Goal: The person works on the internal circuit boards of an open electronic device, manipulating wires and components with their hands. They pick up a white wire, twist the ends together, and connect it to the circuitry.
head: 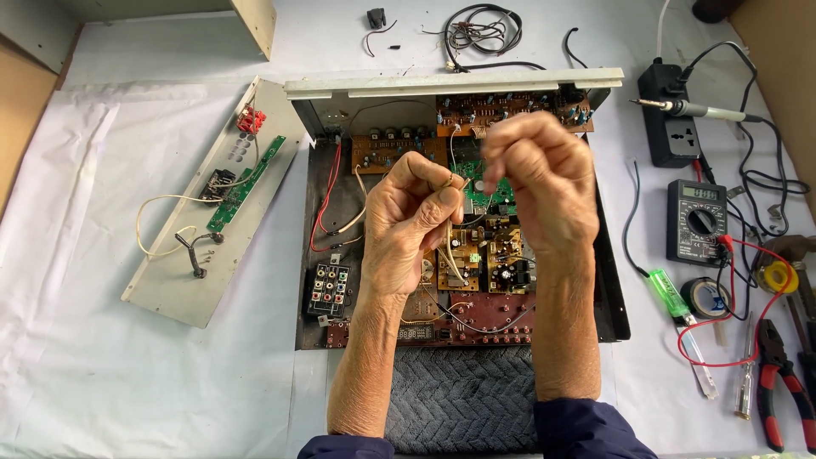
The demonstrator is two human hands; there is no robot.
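Observation:
My left hand (414, 217) and my right hand (541, 174) are raised over an opened electronic chassis (316, 255) full of brown and green circuit boards (493, 259). Both hands pinch thin pale wires (450, 246) that run down to the boards. The fingertips of the two hands nearly meet above a green board. A small green light glows on one brown board below the hands.
A detached grey panel (212, 200) with a green strip board lies to the left. To the right lie a multimeter (695, 221), power strip (667, 115), soldering iron (688, 108), tape roll, green lighter, pliers (778, 374) and screwdrivers. Coiled cables (480, 34) lie at the back.

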